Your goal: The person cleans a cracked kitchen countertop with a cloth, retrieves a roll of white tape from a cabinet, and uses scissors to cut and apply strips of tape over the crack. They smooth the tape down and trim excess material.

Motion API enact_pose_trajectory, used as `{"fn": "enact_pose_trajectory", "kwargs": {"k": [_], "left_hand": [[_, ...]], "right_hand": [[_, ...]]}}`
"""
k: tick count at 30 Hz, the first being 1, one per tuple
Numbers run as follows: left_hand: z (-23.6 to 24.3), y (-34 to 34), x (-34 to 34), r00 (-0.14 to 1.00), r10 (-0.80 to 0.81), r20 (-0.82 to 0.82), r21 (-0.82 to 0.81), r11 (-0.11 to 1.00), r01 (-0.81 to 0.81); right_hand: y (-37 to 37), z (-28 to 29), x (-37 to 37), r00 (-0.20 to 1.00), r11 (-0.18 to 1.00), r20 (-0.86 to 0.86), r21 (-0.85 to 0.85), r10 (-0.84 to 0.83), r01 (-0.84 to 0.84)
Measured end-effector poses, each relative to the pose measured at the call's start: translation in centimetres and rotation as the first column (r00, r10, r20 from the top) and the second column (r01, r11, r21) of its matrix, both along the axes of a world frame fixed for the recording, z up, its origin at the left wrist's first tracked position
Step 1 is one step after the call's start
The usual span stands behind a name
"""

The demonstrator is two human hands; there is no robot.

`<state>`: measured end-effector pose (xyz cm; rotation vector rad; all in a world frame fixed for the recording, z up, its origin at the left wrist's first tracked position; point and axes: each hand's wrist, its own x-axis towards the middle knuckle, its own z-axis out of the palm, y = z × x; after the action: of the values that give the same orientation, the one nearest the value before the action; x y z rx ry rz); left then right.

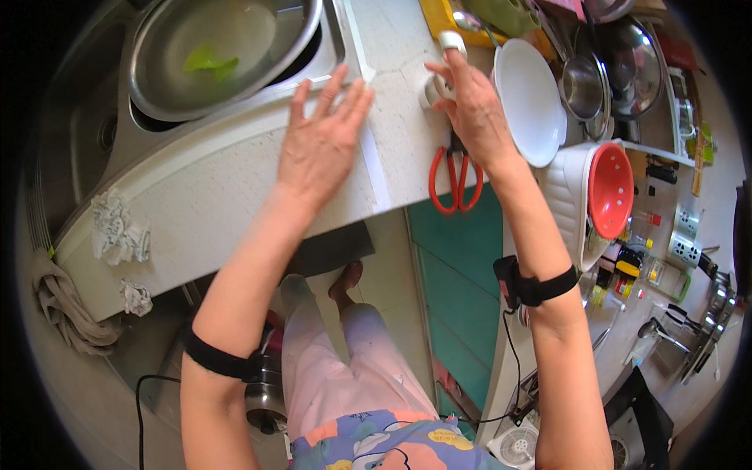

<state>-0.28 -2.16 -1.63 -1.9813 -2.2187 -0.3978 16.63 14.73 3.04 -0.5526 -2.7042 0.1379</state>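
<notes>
My left hand [321, 149] rests on the pale countertop [227, 184], its fingers spread toward the sink rim, and holds nothing. My right hand [476, 110] is over the counter beside a white bowl [529, 102]. Its fingers curl around a small white object [435, 89], mostly hidden, whose kind I cannot make out; another white end [452, 41] shows at the fingertips. Below that hand lie red-handled scissors [454, 184], handles toward me, blades partly covered. In the sink at upper left stands a metal basin [149, 86] of water with a green leaf [210, 63] in it.
Crumpled paper [119, 229] and a grey cloth [70, 309] lie at the counter's left end. Pans [583, 86], a red colander [611, 190] and a white container [568, 196] crowd the right. The counter's front edge runs below my hands, above a teal cabinet [458, 274].
</notes>
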Motion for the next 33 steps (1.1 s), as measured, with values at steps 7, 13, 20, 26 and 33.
{"fn": "enact_pose_trajectory", "kwargs": {"k": [7,13,20,26,33], "left_hand": [[0.9,-0.5,0.2,0.980,0.011,-0.198,-0.133,0.990,-0.038],[-1.1,-3.0,3.4,0.999,0.007,0.038,0.016,1.000,-0.007],[-0.5,-5.9,6.8,0.984,-0.002,0.180,0.047,0.999,-0.006],[-1.1,-5.1,6.1,0.987,0.024,0.162,0.080,0.996,-0.037],[-1.9,-5.8,6.3,0.973,0.008,0.231,0.013,1.000,-0.012]], "right_hand": [[-4.7,5.1,4.0,0.985,0.999,-0.171,0.029,-0.034,0.039],[-16.9,5.1,10.8,0.920,0.940,-0.300,-0.300,-0.255,0.163],[-26.3,1.8,16.7,0.888,0.753,-0.130,-0.593,-0.440,0.286],[-27.0,2.0,19.2,0.848,0.723,-0.129,-0.597,-0.513,0.346],[-27.7,2.0,19.8,0.807,0.540,-0.131,-0.801,-0.576,0.256]]}}
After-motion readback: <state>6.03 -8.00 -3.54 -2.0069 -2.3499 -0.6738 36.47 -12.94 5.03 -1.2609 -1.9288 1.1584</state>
